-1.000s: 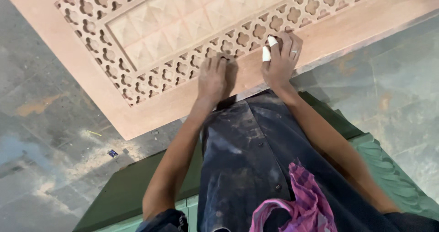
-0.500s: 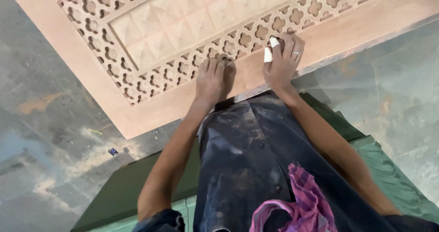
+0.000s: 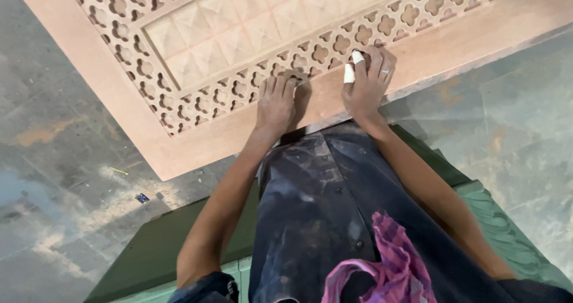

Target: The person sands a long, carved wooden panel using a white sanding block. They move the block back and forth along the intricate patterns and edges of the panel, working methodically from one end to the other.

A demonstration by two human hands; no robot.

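Both hands have barely shifted since the earlier frame: the left hand [image 3: 276, 102] lies flat, fingers spread, holding nothing, on the carved stone panel [image 3: 197, 52]; just right of it, the right hand [image 3: 365, 83], two fingers white-taped, presses open-palmed on the panel's lattice border, gripping nothing

Stone-carving workshop, large pinkish carved stone panel [image 3: 256, 46] with pierced lattice border lying flat on the floor, dusty grey concrete floor [image 3: 65, 160] with pale powder smears, dust-streaked dark work clothing [image 3: 316, 207], white-taped fingers on the right hand [image 3: 365, 79].
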